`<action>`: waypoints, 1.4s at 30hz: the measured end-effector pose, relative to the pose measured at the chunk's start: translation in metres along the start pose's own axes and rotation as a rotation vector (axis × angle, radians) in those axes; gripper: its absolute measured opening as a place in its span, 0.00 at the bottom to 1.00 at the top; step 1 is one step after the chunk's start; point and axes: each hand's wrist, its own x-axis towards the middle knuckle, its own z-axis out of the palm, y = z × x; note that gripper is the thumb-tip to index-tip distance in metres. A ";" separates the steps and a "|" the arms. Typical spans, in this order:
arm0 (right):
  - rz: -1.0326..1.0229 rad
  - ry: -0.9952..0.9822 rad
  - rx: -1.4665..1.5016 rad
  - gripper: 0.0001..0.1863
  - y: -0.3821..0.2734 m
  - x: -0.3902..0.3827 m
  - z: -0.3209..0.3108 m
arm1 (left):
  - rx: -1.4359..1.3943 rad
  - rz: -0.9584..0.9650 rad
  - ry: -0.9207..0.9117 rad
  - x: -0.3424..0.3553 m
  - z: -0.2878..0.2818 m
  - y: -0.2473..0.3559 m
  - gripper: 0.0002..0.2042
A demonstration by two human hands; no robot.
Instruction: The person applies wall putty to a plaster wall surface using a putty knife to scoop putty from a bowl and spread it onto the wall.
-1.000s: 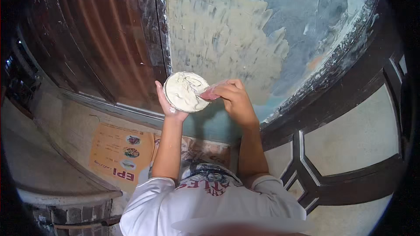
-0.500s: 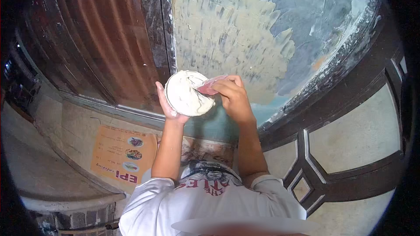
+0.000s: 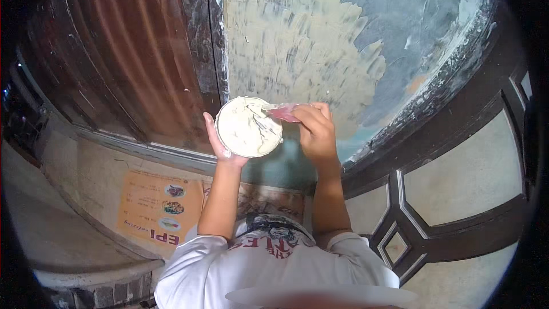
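My left hand [image 3: 224, 147] holds a round tub of white putty [image 3: 247, 129] from below and the side, its thumb up along the rim. The tub's outer wall is mostly hidden, and the putty fills it close to the rim with grooves across its surface. Between the fingers of my right hand [image 3: 317, 131] is a reddish, flat putty scraper [image 3: 284, 113]. Its tip lies over the right rim of the tub, at the putty. Ahead stands a blue-grey wall [image 3: 394, 17] with a wide, streaky patch of cream putty [image 3: 297, 40] on it.
To the left hangs a brown curtain [image 3: 131, 40] behind glass beside a dark frame [image 3: 200, 28]. Dark panelled woodwork [image 3: 452, 234] borders the right. An orange printed sheet [image 3: 157, 206] lies on the lower left near my left forearm.
My right hand has drawn the scraper to the right, back toward the tub's rim. Fresh grooves show in the putty. My left hand and the tub have shifted only slightly.
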 end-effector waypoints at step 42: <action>-0.106 0.251 -0.228 0.18 0.060 0.298 -0.081 | -0.044 -0.009 0.089 0.008 -0.031 0.004 0.47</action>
